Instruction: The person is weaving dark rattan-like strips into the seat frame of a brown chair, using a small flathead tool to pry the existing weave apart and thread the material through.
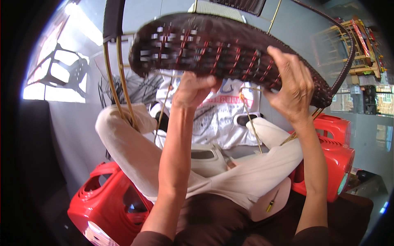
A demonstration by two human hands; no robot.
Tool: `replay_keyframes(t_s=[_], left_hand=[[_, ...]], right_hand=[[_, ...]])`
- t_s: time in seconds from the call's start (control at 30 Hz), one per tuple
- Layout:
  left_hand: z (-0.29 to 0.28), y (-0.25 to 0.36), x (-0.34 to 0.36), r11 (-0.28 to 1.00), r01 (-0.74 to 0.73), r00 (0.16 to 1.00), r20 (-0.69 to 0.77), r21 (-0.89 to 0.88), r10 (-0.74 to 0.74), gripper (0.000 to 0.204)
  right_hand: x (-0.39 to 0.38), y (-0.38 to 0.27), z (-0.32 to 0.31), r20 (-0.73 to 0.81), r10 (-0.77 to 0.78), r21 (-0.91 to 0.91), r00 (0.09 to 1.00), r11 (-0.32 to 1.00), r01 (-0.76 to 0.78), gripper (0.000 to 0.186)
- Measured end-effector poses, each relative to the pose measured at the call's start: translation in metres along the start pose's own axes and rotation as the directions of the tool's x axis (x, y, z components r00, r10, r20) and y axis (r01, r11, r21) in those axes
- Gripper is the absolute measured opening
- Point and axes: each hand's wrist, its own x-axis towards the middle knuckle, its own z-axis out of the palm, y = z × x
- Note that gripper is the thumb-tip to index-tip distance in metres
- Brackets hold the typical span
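A dark brown woven chair (221, 51), with red strands showing in its open weave, is tilted up in front of me. Thin gold-coloured metal legs (119, 82) and wrapped armrests belong to its frame. At the lower edge of the weave, my left hand (193, 89) is closed, its fingers partly hidden behind the panel. My right hand (293, 82) grips the right part of the weave, its fingertips lying over the surface and its thumb lower down. Motion blurs the weave a little.
Red plastic stools stand left (102, 197) and right (328, 160). A printed white sack (225, 119) lies on the floor beside dark loose strips (125, 88). A small yellow-and-black tool (270, 206) rests beside my thigh. Wooden frames (357, 53) stand at the far right.
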Motion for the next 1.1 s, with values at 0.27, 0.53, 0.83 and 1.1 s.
replay_keyframes(t_s=[0.27, 0.53, 0.83, 1.1], left_hand=[[-0.004, 0.001, -0.007, 0.993, 0.051, 0.999, 0.021, -0.11, -0.049, 0.049], [0.004, -0.008, -0.013, 0.98, 0.005, 0.999, -0.04, -0.198, -0.013, 0.044], [0.002, -0.013, -0.006, 0.919, 0.084, 0.996, 0.051, -0.385, -0.07, 0.046], [-0.009, -0.001, -0.013, 0.925, 0.076, 0.996, 0.063, -0.373, -0.056, 0.048]], right_hand=[[0.0, 0.001, -0.003, 0.016, 0.015, 0.017, 1.0, 1.0, -0.015, 0.074], [-0.003, 0.003, -0.003, 0.019, 0.009, -0.004, 1.0, 1.0, -0.009, 0.074], [-0.005, 0.001, -0.004, -0.01, 0.025, 0.052, 1.0, 0.998, -0.024, 0.077], [-0.012, 0.008, 0.004, -0.012, 0.002, 0.017, 1.0, 1.0, -0.002, 0.073]])
